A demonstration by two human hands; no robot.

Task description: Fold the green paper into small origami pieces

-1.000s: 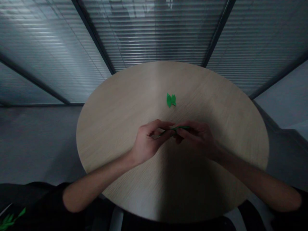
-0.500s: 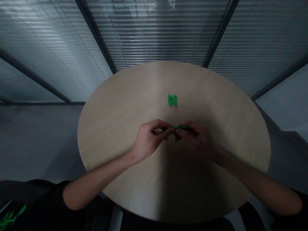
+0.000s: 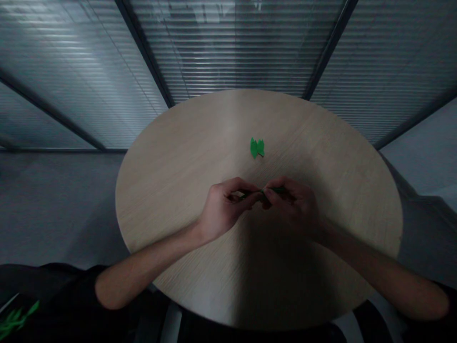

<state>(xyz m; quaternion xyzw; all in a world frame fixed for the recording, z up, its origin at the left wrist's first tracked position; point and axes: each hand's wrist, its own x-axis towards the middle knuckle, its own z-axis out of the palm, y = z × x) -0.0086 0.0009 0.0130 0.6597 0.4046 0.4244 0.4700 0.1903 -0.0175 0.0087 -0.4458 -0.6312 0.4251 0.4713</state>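
Note:
Both hands meet over the middle of the round table, fingertips nearly touching. My left hand (image 3: 228, 205) pinches one end of a thin dark green piece (image 3: 278, 189), mostly hidden by the fingers. The other end of it is gripped by my right hand (image 3: 294, 202), thumb and fingers closed. Beyond the hands, two small bright green leaf-shaped pieces (image 3: 257, 148) lie side by side on the tabletop.
The round wooden table (image 3: 171, 162) stands close to glass panels with blinds (image 3: 228, 52). Several green strips (image 3: 16, 321) show on something dark at the lower left corner. Grey floor (image 3: 71, 200) lies left of the table.
The right thumb and fingers have shifted slightly over the green piece, so less of it shows. The left hand has moved a little to the right.

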